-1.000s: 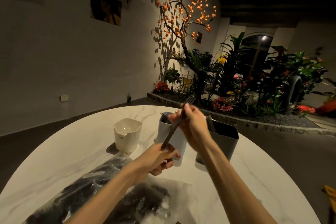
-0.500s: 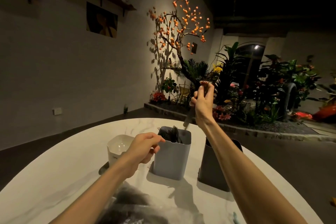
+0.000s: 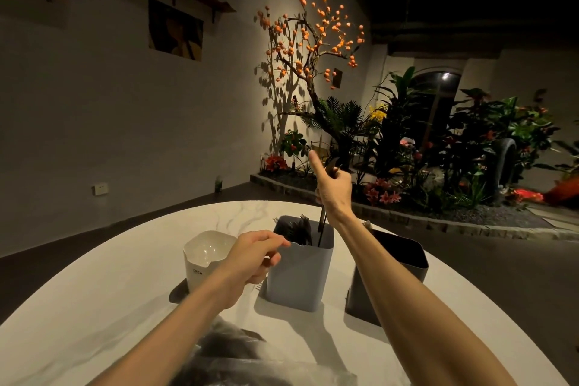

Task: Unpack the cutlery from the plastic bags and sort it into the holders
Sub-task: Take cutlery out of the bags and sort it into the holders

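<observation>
Black and slender, a piece of cutlery (image 3: 322, 226) hangs nearly upright with its lower end inside the blue-grey holder (image 3: 297, 273), near that holder's right wall; in this dim light I cannot tell whether it is a fork or a knife. The right hand (image 3: 334, 188) grips its upper end above the holder, fingers (image 3: 336, 172) curled around it while the forefinger sticks up straight. Other dark cutlery (image 3: 299, 229), fork tines among it, stands in the same holder toward its left side. The left hand (image 3: 255, 258) hovers just left of the holder's near rim, its fingers loosely curled with thumb and forefinger tips close together; it seems to hold nothing, though the view is poor. Left of the blue-grey holder, and partly behind the left hand, stands a white holder (image 3: 206, 257) with a notched rim, sitting on a dark base. Right of the blue-grey holder, partly hidden by the right forearm, stands a dark grey holder (image 3: 407, 257). Nearer the camera than the blue-grey holder lies a crumpled clear plastic bag (image 3: 257, 360) with dark items inside, at the bottom edge of the view. All of these rest on a round white marbled bench (image 3: 94, 291). Beyond the holder, across a dark floor, a bare tree with orange fruit (image 3: 313, 37) rises against the wall beside a bed of green plants and red flowers (image 3: 438, 147).
</observation>
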Demonstrator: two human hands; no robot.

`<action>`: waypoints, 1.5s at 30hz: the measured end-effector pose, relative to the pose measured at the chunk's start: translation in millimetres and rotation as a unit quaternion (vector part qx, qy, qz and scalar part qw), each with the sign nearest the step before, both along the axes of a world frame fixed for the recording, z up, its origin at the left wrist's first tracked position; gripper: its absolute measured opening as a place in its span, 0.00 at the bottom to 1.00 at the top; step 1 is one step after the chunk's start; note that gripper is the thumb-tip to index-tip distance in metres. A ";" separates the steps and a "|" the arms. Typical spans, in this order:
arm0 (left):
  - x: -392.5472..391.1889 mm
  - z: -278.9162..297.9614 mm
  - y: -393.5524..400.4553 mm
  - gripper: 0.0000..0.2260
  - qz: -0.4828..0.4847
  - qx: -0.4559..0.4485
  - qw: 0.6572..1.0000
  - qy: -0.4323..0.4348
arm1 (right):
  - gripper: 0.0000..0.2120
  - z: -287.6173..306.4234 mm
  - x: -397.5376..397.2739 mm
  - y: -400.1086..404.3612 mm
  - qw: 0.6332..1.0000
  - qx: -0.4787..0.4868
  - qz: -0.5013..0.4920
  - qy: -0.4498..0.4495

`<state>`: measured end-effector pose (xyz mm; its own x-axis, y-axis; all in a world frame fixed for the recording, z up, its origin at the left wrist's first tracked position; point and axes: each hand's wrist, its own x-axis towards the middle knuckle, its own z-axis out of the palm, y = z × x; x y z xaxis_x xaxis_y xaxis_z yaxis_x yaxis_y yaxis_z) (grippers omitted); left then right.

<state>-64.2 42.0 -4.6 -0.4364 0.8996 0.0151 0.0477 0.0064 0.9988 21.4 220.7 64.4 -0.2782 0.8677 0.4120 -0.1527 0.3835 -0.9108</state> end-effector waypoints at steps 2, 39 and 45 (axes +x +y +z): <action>-0.5 -2.0 0.3 0.09 0.000 0.001 1.000 -0.007 | 0.22 -16.3 -2.2 4.2 0.998 0.013 0.009 -0.056; -85.8 2.8 -99.3 0.08 0.171 0.041 0.974 -0.144 | 0.10 -31.3 -84.8 -106.0 0.979 -0.004 0.144 -0.146; -98.4 -17.4 -114.3 0.08 0.184 -0.023 0.975 -0.120 | 0.12 -60.8 -119.4 -75.5 0.869 0.156 0.048 -0.468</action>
<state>-162.6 -72.3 -22.1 -0.7155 0.6790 -0.1643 -0.2022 0.0239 0.9791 -98.0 145.2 3.6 -0.6834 0.7080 0.1780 0.5527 0.6610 -0.5076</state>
